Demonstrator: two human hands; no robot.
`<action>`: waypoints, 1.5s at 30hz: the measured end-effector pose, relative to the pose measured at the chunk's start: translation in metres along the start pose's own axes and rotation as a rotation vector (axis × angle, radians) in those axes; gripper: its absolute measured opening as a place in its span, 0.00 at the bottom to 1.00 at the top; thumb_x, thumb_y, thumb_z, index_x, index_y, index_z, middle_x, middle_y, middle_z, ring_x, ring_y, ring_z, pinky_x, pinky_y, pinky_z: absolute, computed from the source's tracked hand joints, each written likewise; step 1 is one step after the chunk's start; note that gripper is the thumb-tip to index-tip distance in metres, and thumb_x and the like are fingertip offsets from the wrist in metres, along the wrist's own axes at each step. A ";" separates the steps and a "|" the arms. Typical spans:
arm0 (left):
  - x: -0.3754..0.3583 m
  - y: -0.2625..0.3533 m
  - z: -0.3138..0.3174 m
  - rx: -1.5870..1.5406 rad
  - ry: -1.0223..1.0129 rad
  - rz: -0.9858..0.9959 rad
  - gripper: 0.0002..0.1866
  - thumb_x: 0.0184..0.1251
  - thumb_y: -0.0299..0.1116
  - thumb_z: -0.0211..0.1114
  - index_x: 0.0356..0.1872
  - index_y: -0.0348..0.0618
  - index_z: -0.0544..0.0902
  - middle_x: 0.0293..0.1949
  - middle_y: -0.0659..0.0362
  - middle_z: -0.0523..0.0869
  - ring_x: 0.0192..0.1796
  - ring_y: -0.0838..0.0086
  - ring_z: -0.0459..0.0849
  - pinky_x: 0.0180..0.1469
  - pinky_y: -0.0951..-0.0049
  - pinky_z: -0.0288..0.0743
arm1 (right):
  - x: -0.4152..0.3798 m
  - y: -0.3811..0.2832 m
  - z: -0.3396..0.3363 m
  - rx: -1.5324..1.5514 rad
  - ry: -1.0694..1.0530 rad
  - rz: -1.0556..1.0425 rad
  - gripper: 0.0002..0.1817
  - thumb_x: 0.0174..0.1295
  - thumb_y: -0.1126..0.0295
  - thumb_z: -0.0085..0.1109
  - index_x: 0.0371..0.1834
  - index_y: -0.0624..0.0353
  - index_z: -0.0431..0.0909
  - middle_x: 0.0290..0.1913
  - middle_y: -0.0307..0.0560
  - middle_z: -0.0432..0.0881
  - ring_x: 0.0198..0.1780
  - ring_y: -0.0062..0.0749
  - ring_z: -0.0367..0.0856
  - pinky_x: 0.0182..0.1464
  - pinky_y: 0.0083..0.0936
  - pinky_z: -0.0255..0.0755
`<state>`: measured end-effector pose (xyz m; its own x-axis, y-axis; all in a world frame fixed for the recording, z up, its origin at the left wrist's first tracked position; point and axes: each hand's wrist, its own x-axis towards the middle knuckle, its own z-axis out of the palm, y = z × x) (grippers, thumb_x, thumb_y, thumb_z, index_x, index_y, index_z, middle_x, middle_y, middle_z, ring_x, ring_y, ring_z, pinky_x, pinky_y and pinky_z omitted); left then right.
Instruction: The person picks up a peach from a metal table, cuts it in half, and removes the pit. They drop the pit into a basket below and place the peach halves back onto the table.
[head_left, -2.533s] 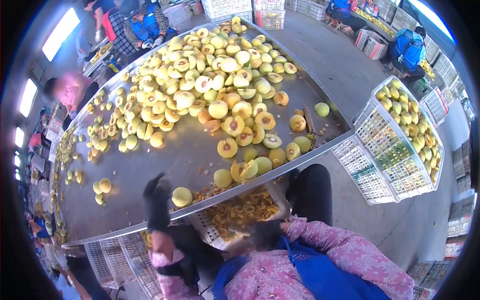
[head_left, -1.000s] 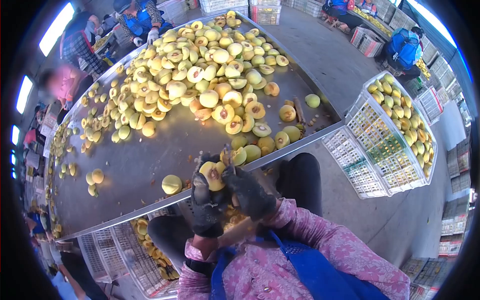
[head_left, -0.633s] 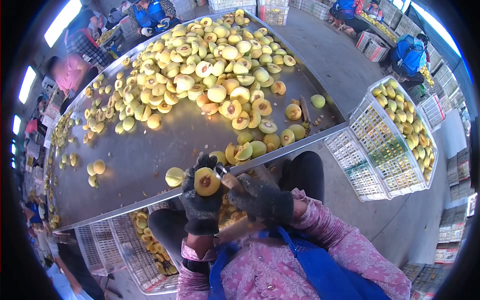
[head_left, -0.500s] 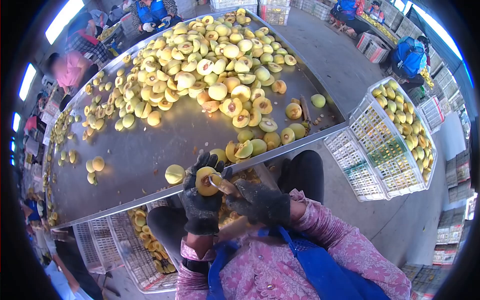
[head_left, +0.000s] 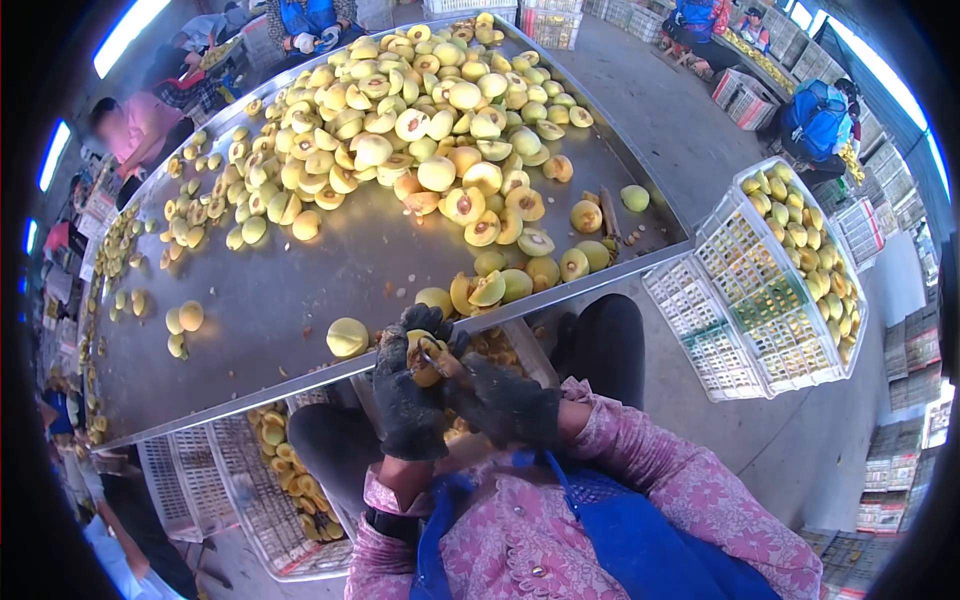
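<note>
Left hand (head_left: 408, 395), dark-gloved, cupped around a yellow peach half (head_left: 422, 358) just off the near edge of the steel table (head_left: 300, 300). Right hand (head_left: 497, 400), also gloved, closed on a small pitting tool (head_left: 437, 357) pressed into the fruit's cut face. Single peach (head_left: 347, 337) on the table just left of the hands; heaped peaches (head_left: 420, 110) farther back. White crate (head_left: 790, 270) of fruit at right; crate of halves (head_left: 285, 480) under the table.

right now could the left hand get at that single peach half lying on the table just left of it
Probably yes. The peach half lies alone on bare metal table close beside the left hand, nothing between them. But that hand is full: it grips a peach half the right hand is working on.
</note>
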<state>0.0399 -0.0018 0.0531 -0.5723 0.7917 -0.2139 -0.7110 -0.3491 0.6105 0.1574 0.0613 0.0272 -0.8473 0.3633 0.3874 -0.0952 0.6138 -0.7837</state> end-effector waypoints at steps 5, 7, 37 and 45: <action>0.006 -0.008 -0.015 0.019 0.041 -0.001 0.21 0.73 0.41 0.46 0.57 0.36 0.70 0.53 0.51 0.77 0.53 0.61 0.77 0.56 0.57 0.73 | -0.002 0.025 0.021 0.149 -0.056 -0.051 0.29 0.65 0.63 0.51 0.67 0.59 0.55 0.35 0.59 0.76 0.33 0.51 0.76 0.36 0.37 0.69; 0.007 -0.008 -0.020 -0.037 0.067 -0.039 0.18 0.68 0.35 0.51 0.53 0.34 0.73 0.48 0.51 0.80 0.49 0.63 0.80 0.54 0.62 0.74 | 0.002 0.020 0.017 0.158 0.041 -0.168 0.26 0.67 0.61 0.49 0.64 0.60 0.60 0.33 0.57 0.76 0.33 0.48 0.77 0.35 0.36 0.69; 0.001 -0.011 -0.065 0.392 0.047 -0.029 0.12 0.65 0.31 0.53 0.42 0.34 0.80 0.37 0.54 0.84 0.36 0.72 0.82 0.40 0.73 0.78 | 0.017 0.009 -0.012 0.570 -0.742 0.518 0.19 0.59 0.65 0.59 0.51 0.62 0.72 0.34 0.47 0.80 0.36 0.26 0.78 0.39 0.22 0.72; -0.002 -0.013 -0.067 0.302 0.069 -0.054 0.14 0.65 0.33 0.53 0.42 0.33 0.80 0.39 0.52 0.84 0.36 0.70 0.82 0.38 0.71 0.79 | 0.007 0.027 0.009 0.664 -0.677 0.312 0.13 0.61 0.66 0.57 0.44 0.62 0.75 0.36 0.44 0.80 0.35 0.25 0.77 0.39 0.23 0.72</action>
<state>0.0229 -0.0326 -0.0050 -0.5708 0.7653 -0.2975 -0.5938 -0.1345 0.7933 0.1445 0.0744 0.0048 -0.9837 -0.1616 -0.0785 0.0847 -0.0322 -0.9959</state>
